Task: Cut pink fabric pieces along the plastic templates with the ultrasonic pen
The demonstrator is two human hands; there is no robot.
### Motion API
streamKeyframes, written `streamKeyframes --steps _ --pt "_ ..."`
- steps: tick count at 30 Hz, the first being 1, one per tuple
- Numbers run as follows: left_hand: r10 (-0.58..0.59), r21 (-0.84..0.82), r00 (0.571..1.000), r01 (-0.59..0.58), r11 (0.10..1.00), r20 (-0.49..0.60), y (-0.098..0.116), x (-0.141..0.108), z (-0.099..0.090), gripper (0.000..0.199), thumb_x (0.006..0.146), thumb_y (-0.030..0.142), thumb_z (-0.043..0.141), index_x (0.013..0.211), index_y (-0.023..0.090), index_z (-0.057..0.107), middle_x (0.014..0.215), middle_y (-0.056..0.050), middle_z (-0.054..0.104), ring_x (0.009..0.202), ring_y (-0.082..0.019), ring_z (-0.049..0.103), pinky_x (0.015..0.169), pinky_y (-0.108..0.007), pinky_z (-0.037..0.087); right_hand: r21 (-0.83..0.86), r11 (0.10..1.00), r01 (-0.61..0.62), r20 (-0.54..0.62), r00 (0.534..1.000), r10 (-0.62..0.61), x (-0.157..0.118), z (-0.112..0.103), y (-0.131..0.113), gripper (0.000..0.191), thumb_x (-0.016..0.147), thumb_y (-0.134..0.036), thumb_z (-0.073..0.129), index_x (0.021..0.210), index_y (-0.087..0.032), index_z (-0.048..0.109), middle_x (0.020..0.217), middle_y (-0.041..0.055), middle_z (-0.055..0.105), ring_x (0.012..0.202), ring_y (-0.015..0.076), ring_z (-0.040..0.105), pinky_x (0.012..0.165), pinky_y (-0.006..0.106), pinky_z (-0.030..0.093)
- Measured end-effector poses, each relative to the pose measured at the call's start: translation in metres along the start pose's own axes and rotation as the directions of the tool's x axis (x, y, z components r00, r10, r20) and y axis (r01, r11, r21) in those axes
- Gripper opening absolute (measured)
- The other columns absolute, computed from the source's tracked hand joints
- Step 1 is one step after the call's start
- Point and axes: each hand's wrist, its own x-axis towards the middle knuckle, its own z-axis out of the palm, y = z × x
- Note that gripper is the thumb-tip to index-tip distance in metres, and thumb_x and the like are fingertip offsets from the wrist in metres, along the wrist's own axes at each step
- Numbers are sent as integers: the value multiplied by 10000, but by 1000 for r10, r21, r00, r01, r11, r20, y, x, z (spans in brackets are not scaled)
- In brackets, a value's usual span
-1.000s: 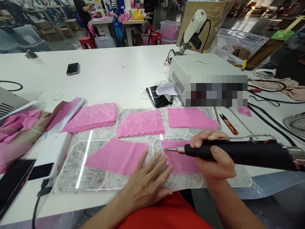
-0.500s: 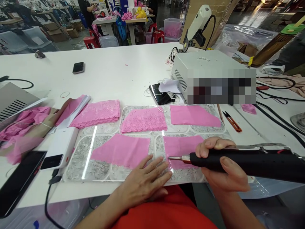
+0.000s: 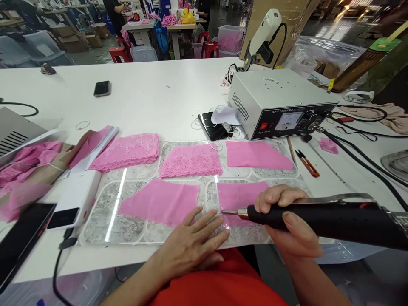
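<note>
My left hand [image 3: 194, 238] lies flat with its fingers spread at the front edge of the patterned board [image 3: 111, 216], its fingertips between two plain pink pieces. My right hand [image 3: 287, 221] is wrapped round a black handheld tool [image 3: 338, 219], whose metal tip points left over the left part of the front right pink piece [image 3: 237, 195]. The front left pink piece [image 3: 165, 202] touches or nearly touches my left fingers. Behind these lie a scalloped lace piece [image 3: 191, 160] and another plain pink piece [image 3: 258, 155]. A lace stack [image 3: 127, 151] sits at the board's back left.
A grey control box [image 3: 283, 102] with cables stands at the back right, near orange-handled snips [image 3: 307, 163]. On the left are a white device [image 3: 76, 197], a black slab [image 3: 25, 238] and bundled pink cloth [image 3: 35, 161]. A black phone [image 3: 213, 126] lies behind the board.
The tool and my right hand have shifted slightly left in the view, along with most of the table items. My left hand stays nearly where it was, still spread.
</note>
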Motion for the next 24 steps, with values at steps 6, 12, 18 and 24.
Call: streamKeyframes --steps 6,12,18,24 --pt "11 2 999 -11 1000 -35 -3 3 -5 366 961 325 531 1299 186 560 1314 -83 617 1344 -223 455 1162 -428 321 -35 992 119 -266 956 -124 12 -17 -11 128 683 -266 603 795 -207 610 753 6 552 536 116 519 489 292 462" --pt "61 116 996 -53 992 -66 -14 35 -9 361 985 204 439 1322 139 551 1409 -100 533 1403 -255 366 1181 -466 267 -179 954 241 -696 655 -296 24 -88 -34 123 612 -261 528 696 -179 562 759 3 528 538 94 499 482 255 431" --pt "97 189 994 -104 976 48 -33 71 15 473 1004 394 426 1437 203 435 1491 -96 431 1402 -301 358 1147 -538 283 -232 928 293 -784 508 -356 10 -136 -40 118 639 -258 509 708 -182 567 759 -2 524 544 91 476 468 244 434" --pt "11 191 994 -31 981 104 -42 68 11 459 1021 393 379 1447 226 417 1481 -86 446 1391 -269 384 1141 -519 300 -169 948 271 -792 534 -294 -3 -139 -42 116 637 -244 563 712 -205 643 808 10 581 571 111 520 507 281 495"
